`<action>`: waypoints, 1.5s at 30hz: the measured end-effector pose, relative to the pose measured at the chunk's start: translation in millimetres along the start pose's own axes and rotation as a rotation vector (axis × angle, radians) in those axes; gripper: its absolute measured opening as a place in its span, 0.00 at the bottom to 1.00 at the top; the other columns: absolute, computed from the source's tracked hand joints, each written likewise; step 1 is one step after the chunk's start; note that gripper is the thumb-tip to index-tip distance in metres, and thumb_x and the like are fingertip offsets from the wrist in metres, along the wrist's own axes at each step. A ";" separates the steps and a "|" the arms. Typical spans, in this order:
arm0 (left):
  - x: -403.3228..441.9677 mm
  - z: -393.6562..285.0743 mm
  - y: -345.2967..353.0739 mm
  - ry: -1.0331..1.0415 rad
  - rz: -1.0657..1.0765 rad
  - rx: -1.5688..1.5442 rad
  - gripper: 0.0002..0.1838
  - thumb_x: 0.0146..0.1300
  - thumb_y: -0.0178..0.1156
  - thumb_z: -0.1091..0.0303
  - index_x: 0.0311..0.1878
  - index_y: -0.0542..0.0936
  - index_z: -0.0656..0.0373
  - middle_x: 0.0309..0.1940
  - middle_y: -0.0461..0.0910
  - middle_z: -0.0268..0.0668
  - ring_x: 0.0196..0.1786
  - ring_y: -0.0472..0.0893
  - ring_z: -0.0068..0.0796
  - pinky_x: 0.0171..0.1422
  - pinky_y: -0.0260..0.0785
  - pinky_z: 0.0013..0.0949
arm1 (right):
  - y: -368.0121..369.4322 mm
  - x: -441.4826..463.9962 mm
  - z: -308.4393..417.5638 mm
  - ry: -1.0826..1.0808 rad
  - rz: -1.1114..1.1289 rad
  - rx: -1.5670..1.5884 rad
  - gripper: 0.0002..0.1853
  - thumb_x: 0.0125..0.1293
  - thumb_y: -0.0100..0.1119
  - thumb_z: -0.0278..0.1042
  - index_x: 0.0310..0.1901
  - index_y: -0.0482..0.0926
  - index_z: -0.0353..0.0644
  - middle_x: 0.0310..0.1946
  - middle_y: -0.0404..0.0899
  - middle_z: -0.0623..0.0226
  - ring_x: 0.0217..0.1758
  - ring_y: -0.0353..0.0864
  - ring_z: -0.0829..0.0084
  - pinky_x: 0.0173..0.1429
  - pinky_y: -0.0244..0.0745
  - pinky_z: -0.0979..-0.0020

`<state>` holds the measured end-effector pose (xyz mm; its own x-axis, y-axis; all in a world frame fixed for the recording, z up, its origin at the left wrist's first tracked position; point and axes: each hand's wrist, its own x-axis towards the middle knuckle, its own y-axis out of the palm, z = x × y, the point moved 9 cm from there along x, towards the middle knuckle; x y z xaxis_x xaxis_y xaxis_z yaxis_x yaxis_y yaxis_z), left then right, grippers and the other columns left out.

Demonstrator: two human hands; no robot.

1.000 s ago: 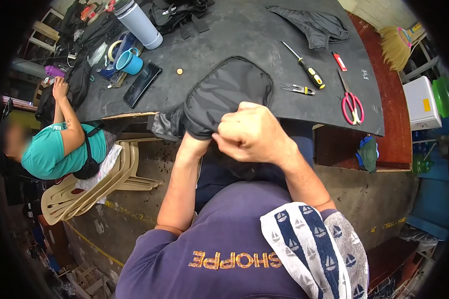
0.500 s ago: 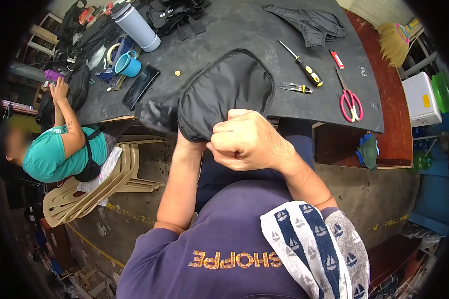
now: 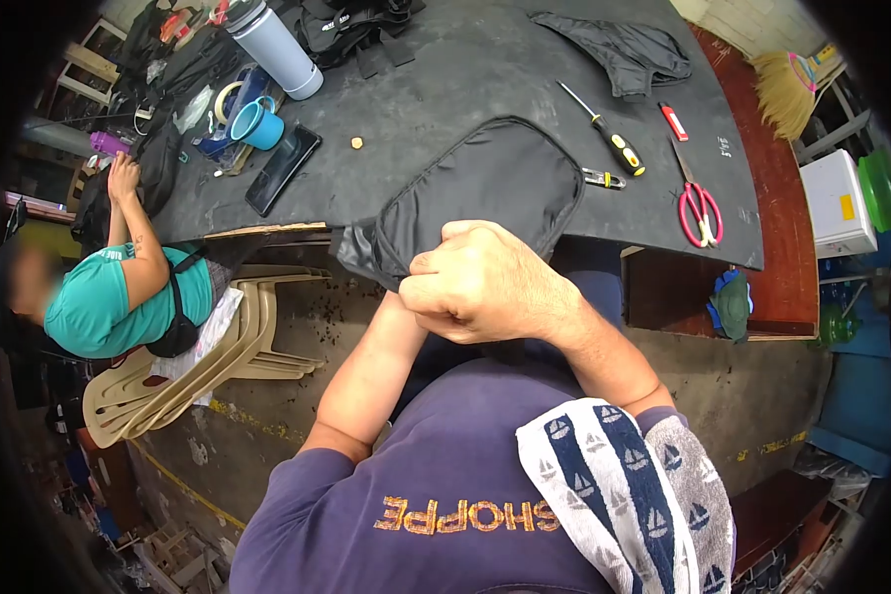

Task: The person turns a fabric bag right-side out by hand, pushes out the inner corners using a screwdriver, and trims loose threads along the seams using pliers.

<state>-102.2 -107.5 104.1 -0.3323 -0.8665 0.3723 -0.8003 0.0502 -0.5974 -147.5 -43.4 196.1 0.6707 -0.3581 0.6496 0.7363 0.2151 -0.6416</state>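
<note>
A black fabric pouch or panel (image 3: 495, 183) with a piped, rounded edge lies partly over the table's near edge. My right hand (image 3: 485, 282) is closed on its near edge, knuckles up. Of my left hand only the wrist (image 3: 396, 312) shows; the fingers are hidden under the fabric and behind my right hand. Just right of the fabric are the snips (image 3: 604, 179), partly covered by it, and a screwdriver (image 3: 619, 147). Farther right lie scissors with red handles (image 3: 700, 213) and a red cutter (image 3: 673, 122).
A phone (image 3: 283, 170), a blue mug (image 3: 257, 125), a tumbler (image 3: 277, 49) and tape (image 3: 227, 103) stand left on the black table (image 3: 416, 99). Black fabric (image 3: 629, 54) lies at the back. A co-worker in green (image 3: 119, 297) is at the left, by stacked chairs (image 3: 238, 366).
The black fabric has shifted right and now covers part of the snips. My left forearm has swung right, and its wrist is now nearer my right hand.
</note>
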 end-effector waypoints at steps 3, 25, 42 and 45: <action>5.0 2.0 -1.1 0.068 0.016 0.175 0.31 0.79 0.57 0.51 0.77 0.73 0.59 0.74 0.77 0.43 0.74 0.76 0.40 0.81 0.68 0.42 | 1.7 -1.8 -1.6 0.003 0.018 -0.005 0.17 0.54 0.72 0.28 0.25 0.67 0.48 0.21 0.68 0.72 0.25 0.74 0.63 0.34 0.68 0.62; 14.6 63.8 -5.7 0.102 0.014 0.765 0.37 0.77 0.55 0.45 0.82 0.68 0.52 0.80 0.70 0.42 0.82 0.67 0.42 0.89 0.55 0.44 | -52.7 -99.8 -165.3 0.622 -0.289 -0.265 0.10 0.73 0.70 0.35 0.44 0.83 0.37 0.37 0.84 0.64 0.40 0.81 0.67 0.46 0.76 0.65; 11.8 85.0 8.7 0.088 -0.006 0.638 0.37 0.78 0.54 0.45 0.83 0.66 0.53 0.81 0.69 0.42 0.82 0.67 0.42 0.89 0.55 0.43 | -52.6 -122.5 -183.0 0.777 -0.448 0.039 0.11 0.72 0.72 0.34 0.43 0.84 0.35 0.34 0.86 0.66 0.35 0.82 0.74 0.43 0.77 0.69; 12.9 90.0 9.6 0.094 -0.005 0.604 0.37 0.78 0.54 0.45 0.83 0.66 0.53 0.81 0.69 0.42 0.82 0.67 0.42 0.89 0.55 0.43 | -51.2 -123.7 -184.0 0.783 -0.452 0.071 0.10 0.72 0.72 0.34 0.44 0.84 0.36 0.34 0.86 0.68 0.35 0.82 0.75 0.42 0.77 0.69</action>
<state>-69.3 -162.9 39.2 -0.3939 -0.8174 0.4205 -0.3863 -0.2679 -0.8826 -284.8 -177.2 73.5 0.0825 -0.9318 0.3535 0.9355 -0.0498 -0.3497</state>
